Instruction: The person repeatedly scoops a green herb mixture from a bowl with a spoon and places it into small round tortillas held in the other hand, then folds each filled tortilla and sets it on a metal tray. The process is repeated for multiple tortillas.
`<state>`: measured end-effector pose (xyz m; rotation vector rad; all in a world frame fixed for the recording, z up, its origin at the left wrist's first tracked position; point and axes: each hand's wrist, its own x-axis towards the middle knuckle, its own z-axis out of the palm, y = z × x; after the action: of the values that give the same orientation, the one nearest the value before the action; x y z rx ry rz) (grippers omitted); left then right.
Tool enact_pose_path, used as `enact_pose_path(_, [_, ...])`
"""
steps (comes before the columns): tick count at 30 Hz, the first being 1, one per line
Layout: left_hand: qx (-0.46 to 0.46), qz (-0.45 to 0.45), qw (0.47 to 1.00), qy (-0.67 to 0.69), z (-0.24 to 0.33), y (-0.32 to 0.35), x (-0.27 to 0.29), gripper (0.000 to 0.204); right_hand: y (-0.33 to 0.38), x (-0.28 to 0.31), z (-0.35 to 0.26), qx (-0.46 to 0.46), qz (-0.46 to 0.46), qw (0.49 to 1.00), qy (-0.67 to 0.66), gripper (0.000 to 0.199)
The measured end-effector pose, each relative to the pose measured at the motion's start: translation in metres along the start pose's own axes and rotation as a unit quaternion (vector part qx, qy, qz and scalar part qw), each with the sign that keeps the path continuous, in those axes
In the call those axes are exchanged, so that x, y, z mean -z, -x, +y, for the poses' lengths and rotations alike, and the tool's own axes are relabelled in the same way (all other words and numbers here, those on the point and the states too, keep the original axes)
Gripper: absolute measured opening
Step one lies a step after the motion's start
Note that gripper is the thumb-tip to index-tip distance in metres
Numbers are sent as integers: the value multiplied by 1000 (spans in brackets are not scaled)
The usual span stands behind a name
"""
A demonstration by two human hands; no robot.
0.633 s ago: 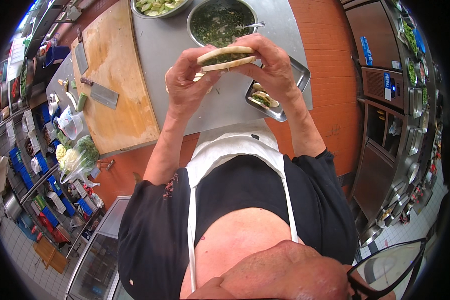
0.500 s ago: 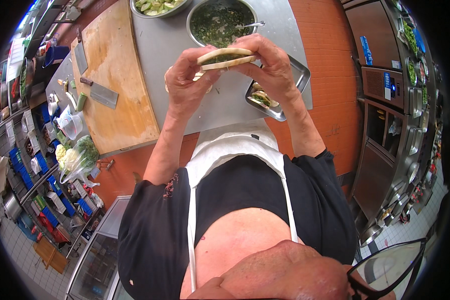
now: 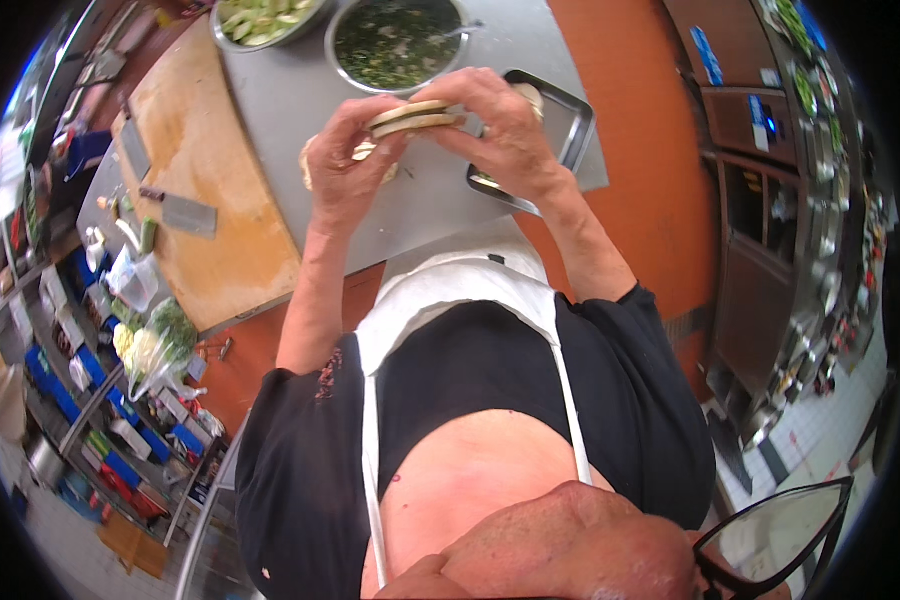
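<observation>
Held up over the table, two pale vegetable slices with dark green filling between them form a stuffed sandwich [image 3: 413,117]. My left hand [image 3: 345,165] pinches its left end. At the other end, my right hand [image 3: 505,135] grips it with thumb and fingers. Just beyond is a metal bowl [image 3: 395,45] of chopped green filling, with a spoon [image 3: 465,31] leaning on its rim. Below and behind my right hand lies a metal tray [image 3: 582,130] with filled pieces, partly hidden. Pale slices [image 3: 307,168] on the table show around my left hand.
A wooden board [image 3: 230,160] covers the table's left side. Two cleavers lie there, the nearer with its blade [image 3: 188,215] flat. A bowl of cut green-white pieces [image 3: 263,20] stands at the far edge. Bagged vegetables [image 3: 165,345] sit at the left; steel kitchen equipment [image 3: 755,260] stands right.
The whole view has shifted, with the table scene moving left. Both hands still hold the sandwich, which now looks more closed, with less filling showing.
</observation>
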<state>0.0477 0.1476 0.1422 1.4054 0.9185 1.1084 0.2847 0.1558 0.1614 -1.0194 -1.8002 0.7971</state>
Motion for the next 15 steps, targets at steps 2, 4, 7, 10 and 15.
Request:
enact_pose_path(2, [46, -35, 998, 5, -10, 1, -13, 42, 21, 6, 6, -34, 6, 999, 1, 32])
enact_pose_path(4, [146, -61, 987, 12, -19, 2, -28, 46, 50, 10, 15, -116, 8, 993, -18, 30])
enact_pose_path(7, [88, -55, 994, -38, -31, 10, -49, 55, 95, 41, 45, -235, 121, 964, -28, 24])
enact_pose_path(10, [124, -45, 990, -47, -42, 27, -40, 56, 122, 84, 103, -354, 220, 898, 138, 26])
enact_pose_path(15, [239, -33, 970, -33, -59, 60, -14, 48, 149, 86, 193, -341, 171, 899, 215, 27])
